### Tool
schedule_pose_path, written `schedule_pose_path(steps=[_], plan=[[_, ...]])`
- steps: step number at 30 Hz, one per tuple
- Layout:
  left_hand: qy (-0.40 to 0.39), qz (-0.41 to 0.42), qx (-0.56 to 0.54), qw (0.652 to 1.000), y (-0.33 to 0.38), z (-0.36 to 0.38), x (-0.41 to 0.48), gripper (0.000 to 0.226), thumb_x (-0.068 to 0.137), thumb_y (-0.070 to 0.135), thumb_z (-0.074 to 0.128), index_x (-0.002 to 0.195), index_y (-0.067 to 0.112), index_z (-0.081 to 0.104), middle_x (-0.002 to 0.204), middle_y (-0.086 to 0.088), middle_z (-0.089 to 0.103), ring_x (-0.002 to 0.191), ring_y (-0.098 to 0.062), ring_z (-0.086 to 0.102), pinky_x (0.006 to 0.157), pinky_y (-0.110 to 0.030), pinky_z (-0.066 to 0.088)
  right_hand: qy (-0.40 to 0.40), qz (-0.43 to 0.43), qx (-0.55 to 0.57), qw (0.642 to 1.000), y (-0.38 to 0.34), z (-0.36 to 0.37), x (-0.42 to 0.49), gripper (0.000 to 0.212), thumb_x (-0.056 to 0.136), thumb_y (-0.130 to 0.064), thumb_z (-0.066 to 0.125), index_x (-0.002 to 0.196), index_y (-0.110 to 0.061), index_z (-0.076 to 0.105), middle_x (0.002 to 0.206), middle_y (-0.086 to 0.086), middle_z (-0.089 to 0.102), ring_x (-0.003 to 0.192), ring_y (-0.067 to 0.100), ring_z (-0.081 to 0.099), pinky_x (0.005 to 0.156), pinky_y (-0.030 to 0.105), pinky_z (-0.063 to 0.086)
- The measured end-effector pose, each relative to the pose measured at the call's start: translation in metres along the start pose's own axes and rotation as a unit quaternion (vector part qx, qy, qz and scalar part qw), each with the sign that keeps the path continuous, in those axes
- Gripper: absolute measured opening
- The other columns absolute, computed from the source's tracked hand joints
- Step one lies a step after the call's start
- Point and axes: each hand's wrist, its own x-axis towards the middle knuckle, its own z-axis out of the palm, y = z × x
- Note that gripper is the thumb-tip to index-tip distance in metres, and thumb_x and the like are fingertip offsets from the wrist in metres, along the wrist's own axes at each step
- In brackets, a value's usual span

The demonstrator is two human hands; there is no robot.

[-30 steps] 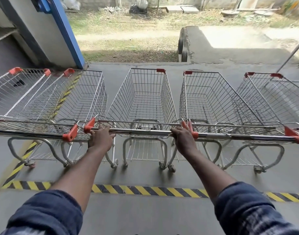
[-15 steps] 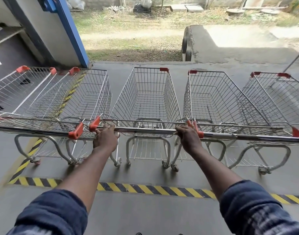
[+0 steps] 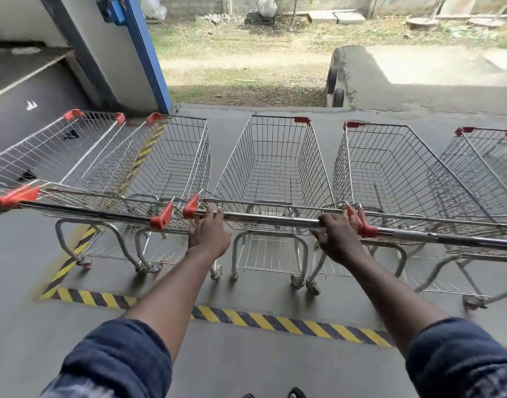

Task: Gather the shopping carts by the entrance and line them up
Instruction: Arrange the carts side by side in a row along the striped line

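Note:
Several wire shopping carts with orange corner caps stand side by side, baskets pointing away from me. I hold the chrome handle bar (image 3: 275, 220) of the middle cart (image 3: 272, 168). My left hand (image 3: 210, 235) grips the bar's left end beside an orange cap. At the bar's right end my right hand (image 3: 337, 235) curls over it. One cart (image 3: 172, 162) stands to its left with another cart (image 3: 54, 150) beyond it. On the right stand a cart (image 3: 390, 170) and a cart (image 3: 488, 165) at the frame edge.
A yellow-and-black hazard stripe (image 3: 263, 318) crosses the grey concrete floor behind the cart wheels. A blue-edged pillar (image 3: 143, 53) rises at the far left. Beyond the floor's far edge lie dirt, grass and a raised concrete ramp (image 3: 419, 76).
The view has shifted slightly left and the whole row of carts looks nearer. Both hands keep their hold on the middle cart's handle.

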Motion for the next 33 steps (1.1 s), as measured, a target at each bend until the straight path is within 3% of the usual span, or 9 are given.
schedule_pose_path(steps=[5,8,11,13,17,21,27,33], plan=[[0.009,0.001,-0.055,0.998,-0.003,-0.004,-0.004,0.072,0.094,0.034,0.060,0.156,0.028,0.024,0.166,-0.001,0.010,0.143,-0.032,0.036,0.112,-0.052,0.035,-0.009,-0.076,-0.005,0.997,-0.047,0.023,0.014,0.040,0.093,-0.041,0.060,0.129,-0.023,0.053,0.125,0.004,0.057,0.121,0.030,0.049,0.113,0.052,0.025],[0.015,-0.003,-0.072,0.997,-0.019,-0.011,-0.008,0.073,0.092,0.037,0.062,0.154,0.027,0.025,0.162,-0.005,0.023,0.141,-0.034,0.038,0.109,-0.052,0.038,-0.008,-0.111,-0.004,0.994,-0.087,0.037,0.020,0.040,0.089,-0.039,0.064,0.124,-0.023,0.053,0.120,0.003,0.058,0.116,0.030,0.051,0.108,0.052,0.031],[0.069,0.001,-0.110,0.991,-0.041,-0.028,-0.008,0.057,0.092,0.026,0.066,0.144,0.018,0.044,0.141,-0.009,0.049,0.130,-0.031,0.048,0.105,-0.043,0.040,-0.016,-0.137,0.007,0.990,-0.123,0.047,0.024,0.044,0.087,-0.037,0.064,0.127,-0.023,0.052,0.123,0.004,0.057,0.118,0.030,0.049,0.106,0.051,0.032],[0.120,0.004,-0.126,0.985,-0.060,-0.041,-0.005,0.047,0.089,0.018,0.068,0.134,0.016,0.053,0.127,-0.010,0.056,0.122,-0.030,0.050,0.100,-0.038,0.039,-0.028,-0.156,0.006,0.987,-0.146,0.051,0.031,0.047,0.088,-0.037,0.063,0.131,-0.023,0.051,0.127,0.004,0.055,0.120,0.030,0.048,0.105,0.049,0.031],[0.133,0.007,-0.102,0.986,-0.121,-0.058,0.005,0.047,0.088,0.025,0.071,0.131,0.016,0.054,0.122,-0.010,0.055,0.115,-0.029,0.051,0.089,-0.035,0.040,-0.040,-0.176,0.014,0.983,-0.200,0.064,0.038,0.052,0.090,-0.038,0.063,0.137,-0.021,0.047,0.131,0.006,0.052,0.122,0.029,0.046,0.106,0.047,0.032],[0.105,-0.003,-0.103,0.989,-0.202,-0.065,0.021,0.054,0.092,0.043,0.063,0.139,0.021,0.050,0.140,-0.009,0.049,0.128,-0.030,0.044,0.101,-0.043,0.040,-0.013,-0.172,0.010,0.985,-0.265,0.087,0.042,0.054,0.089,-0.043,0.064,0.134,-0.019,0.047,0.127,0.009,0.053,0.118,0.032,0.048,0.102,0.047,0.034],[0.059,0.007,-0.081,0.995,-0.327,-0.091,0.058,0.050,0.099,0.044,0.051,0.146,0.027,0.044,0.157,-0.004,0.033,0.144,-0.032,0.025,0.114,-0.052,0.028,0.012,-0.138,0.017,0.990,-0.371,0.119,0.056,0.073,0.079,-0.065,0.066,0.136,-0.024,0.048,0.137,0.009,0.049,0.128,0.034,0.046,0.106,0.053,0.036],[0.012,0.013,-0.075,0.997,-0.386,-0.118,0.089,0.045,0.102,0.041,0.047,0.147,0.037,0.043,0.164,-0.001,0.021,0.151,-0.033,0.009,0.118,-0.053,0.020,-0.002,-0.048,-0.039,0.998,-0.386,0.121,0.061,0.084,0.068,-0.084,0.060,0.131,-0.027,0.052,0.138,0.009,0.051,0.135,0.034,0.039,0.107,0.049,0.034]])
